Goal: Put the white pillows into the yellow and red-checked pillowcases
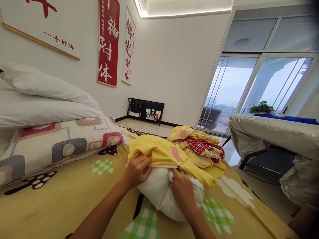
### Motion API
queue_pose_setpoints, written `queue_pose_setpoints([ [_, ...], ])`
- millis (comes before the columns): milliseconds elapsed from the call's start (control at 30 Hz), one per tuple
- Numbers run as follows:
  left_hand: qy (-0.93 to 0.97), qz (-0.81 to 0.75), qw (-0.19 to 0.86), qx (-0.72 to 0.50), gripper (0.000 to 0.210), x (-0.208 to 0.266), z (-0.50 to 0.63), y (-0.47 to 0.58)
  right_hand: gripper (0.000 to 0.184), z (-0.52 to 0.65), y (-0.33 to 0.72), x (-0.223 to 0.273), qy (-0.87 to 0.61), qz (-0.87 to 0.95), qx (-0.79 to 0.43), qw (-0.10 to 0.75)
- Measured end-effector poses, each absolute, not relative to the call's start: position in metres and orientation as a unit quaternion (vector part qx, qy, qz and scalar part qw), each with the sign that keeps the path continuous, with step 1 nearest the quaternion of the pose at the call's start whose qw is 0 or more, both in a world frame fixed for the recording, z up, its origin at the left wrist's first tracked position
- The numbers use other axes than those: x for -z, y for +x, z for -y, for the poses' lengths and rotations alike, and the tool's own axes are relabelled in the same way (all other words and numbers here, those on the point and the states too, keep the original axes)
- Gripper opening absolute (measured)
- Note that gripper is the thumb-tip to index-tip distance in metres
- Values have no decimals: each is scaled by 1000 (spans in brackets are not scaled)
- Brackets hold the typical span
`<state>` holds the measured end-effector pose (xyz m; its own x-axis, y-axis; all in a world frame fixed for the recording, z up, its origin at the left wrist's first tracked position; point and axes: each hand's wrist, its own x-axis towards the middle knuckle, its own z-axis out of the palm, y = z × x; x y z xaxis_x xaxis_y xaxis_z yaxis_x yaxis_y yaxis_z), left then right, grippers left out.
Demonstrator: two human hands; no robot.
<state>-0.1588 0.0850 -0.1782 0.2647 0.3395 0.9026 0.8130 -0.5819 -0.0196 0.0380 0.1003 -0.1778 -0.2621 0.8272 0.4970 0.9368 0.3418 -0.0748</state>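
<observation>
Forearms (101, 212) reach up from the bottom edge. At centre, the left hand (138, 168) pinches the yellow cloth (159, 146); the right hand (183, 186) grips the white pillow (165, 199), perhaps the hem too; I cannot tell. Soft and folded, the pillow might bunch if that grip slipped. The centre-frame cloth looks thin, creased, with a pink patch (176, 154).

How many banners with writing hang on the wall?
3: a wide white banner at upper left, cut off by the picture's edge; a red banner right of it; and a narrow white banner farthest right. Any beyond the frame wouldn't show.
</observation>
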Motion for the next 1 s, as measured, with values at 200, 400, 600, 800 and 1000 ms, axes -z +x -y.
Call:
queue_pose_setpoints([
  [200, -847, 438, 47, 297, 47, 154, -70, -185, 56, -109, 60, 181, -598, 754, 88, 258],
  [400, -773, 438, 257, 380, 26, 173, -82, -165, 59, -111, 65, 185, -561, 757, 54, 329],
  [600, -650, 418, 319, 548, 24, 192, -84, -149, 43, -79, 67, 176, -399, 791, 30, 463],
  [800, -589, 453, 327, 584, 19, 157, -57, -163, 42, -25, 59, 150, -388, 781, 65, 485],
  [1000, -584, 524, 219, 579, 18, 156, -68, -169, 68, 10, 87, 144, -422, 809, 143, 383],
])
